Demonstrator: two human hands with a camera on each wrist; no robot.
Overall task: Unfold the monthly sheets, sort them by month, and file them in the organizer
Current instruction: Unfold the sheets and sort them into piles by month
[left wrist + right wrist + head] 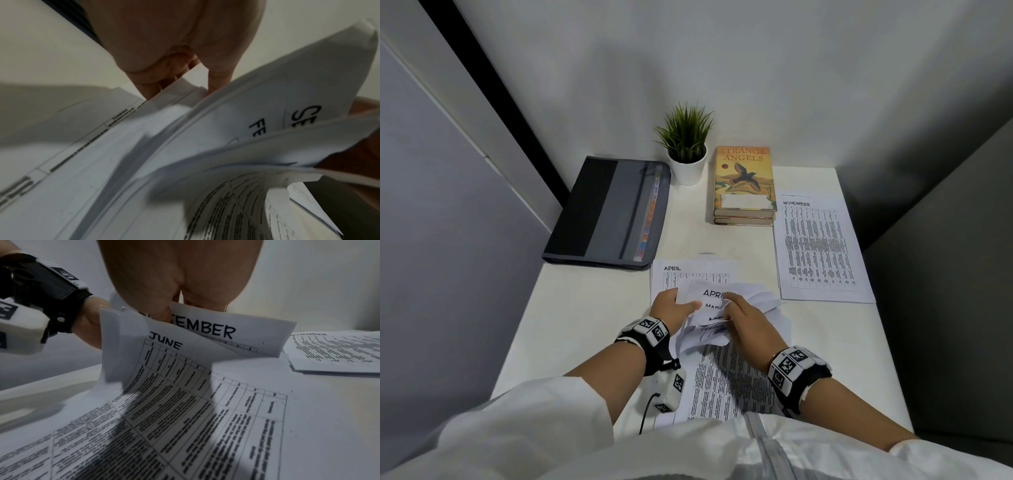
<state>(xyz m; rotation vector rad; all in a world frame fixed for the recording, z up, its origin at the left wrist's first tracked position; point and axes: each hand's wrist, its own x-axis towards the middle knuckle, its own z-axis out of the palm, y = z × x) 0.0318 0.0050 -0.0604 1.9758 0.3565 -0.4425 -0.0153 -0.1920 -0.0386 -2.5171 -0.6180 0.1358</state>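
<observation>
Overhead, both the left hand [674, 306] and right hand [748, 318] pinch the fanned sheets [714, 308] mid-desk showing APRIL, whereas the right wrist view reveals JUNE [165, 342] underneath, the organizer [607, 212] lying shut far-left.

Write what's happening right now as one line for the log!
left hand: grips folded sheets | right hand: pinches same bundle | November sheet: flat, right | organizer: closed, untouched

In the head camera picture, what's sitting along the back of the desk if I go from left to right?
organizer → potted plant → stack of books → November sheet
</observation>
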